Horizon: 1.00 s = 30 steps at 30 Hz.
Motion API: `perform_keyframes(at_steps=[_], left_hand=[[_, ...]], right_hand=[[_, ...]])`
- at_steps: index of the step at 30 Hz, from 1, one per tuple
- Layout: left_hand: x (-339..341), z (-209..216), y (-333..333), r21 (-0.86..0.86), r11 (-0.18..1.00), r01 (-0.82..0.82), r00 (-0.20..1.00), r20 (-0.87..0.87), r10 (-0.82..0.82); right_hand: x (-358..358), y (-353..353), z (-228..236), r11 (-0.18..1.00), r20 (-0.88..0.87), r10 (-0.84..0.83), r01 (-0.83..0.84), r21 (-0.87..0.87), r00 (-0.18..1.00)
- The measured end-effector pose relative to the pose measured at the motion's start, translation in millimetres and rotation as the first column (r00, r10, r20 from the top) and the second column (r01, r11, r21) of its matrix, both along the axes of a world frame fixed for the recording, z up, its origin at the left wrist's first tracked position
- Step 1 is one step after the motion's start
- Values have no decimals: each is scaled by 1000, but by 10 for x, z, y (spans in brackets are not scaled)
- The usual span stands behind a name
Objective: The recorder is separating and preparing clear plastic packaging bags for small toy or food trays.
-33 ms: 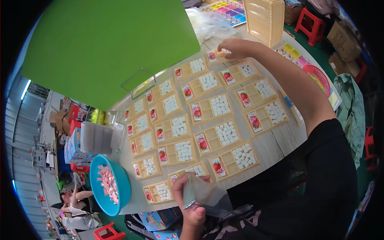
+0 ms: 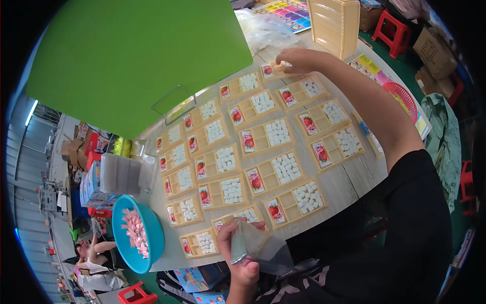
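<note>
A clear bag (image 2: 263, 248) sits low at the table's (image 2: 354, 177) near edge, the left hand (image 2: 242, 253) closed around it. The right hand (image 2: 298, 60), fingers pinched on a white piece (tiny), touches the far tray (image 2: 273, 70) among rows of filled trays.
</note>
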<state>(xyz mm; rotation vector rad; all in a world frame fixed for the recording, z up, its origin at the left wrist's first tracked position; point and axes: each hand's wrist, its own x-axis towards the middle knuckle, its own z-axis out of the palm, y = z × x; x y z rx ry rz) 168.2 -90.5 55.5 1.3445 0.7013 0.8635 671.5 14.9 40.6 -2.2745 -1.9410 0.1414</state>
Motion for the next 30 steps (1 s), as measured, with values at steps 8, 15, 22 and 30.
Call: perform_keyframes(at_steps=[8, 15, 22, 30], left_hand=[[-54, -39, 77, -48, 996, 78, 997, 28, -77], [20, -10, 94, -22, 999, 44, 999, 27, -43], [104, -64, 135, 109, 994, 32, 999, 37, -37], [57, -3, 100, 86, 996, 16, 1000, -28, -14]], right_hand=[[-118, -35, 45, 995, 71, -87, 90, -46, 994], [-1257, -854, 757, 898, -10, 110, -95, 430, 994], [-3162, -1854, 527, 923, -629, 381, -316, 218, 677], [-3532, -2001, 132, 948, -814, 314, -125, 291, 489]])
